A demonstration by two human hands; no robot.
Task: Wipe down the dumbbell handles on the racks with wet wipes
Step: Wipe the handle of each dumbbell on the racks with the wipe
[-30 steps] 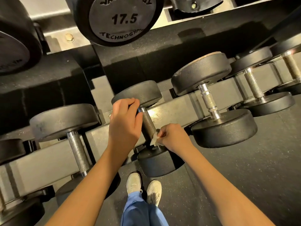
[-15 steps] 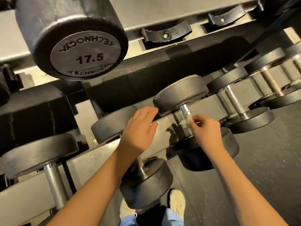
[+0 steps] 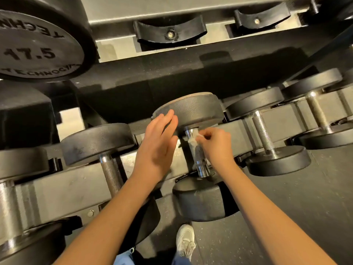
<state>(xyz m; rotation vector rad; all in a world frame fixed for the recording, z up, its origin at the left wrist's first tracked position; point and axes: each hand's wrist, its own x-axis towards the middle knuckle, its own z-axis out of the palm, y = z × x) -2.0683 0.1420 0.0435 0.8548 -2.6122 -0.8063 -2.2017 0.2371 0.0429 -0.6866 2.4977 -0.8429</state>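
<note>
A: Where is the left hand [image 3: 156, 148]?
B: Left of the handle. Its fingers are straight and close together, tips resting on the far head [image 3: 198, 109]. It holds nothing; I'd say it steadies the weight.
A: And the handle [image 3: 199, 157]?
B: It crosses the front rail [image 3: 66, 186] of the rack. Its long axis runs from the far head towards the person, down to the near head [image 3: 200, 201] past the rack's front edge.
A: The wipe [image 3: 192, 139]?
B: At the handle's far end, just under the far head, touching the steel.
A: And the right hand [image 3: 215, 144]?
B: Right of the handle, thumb and fingers pinching the wipe. It is the nearer hand. Nearly all the handle lies nearwards from those fingers, so the stroke likely pulls along the axis to the near head.
</note>
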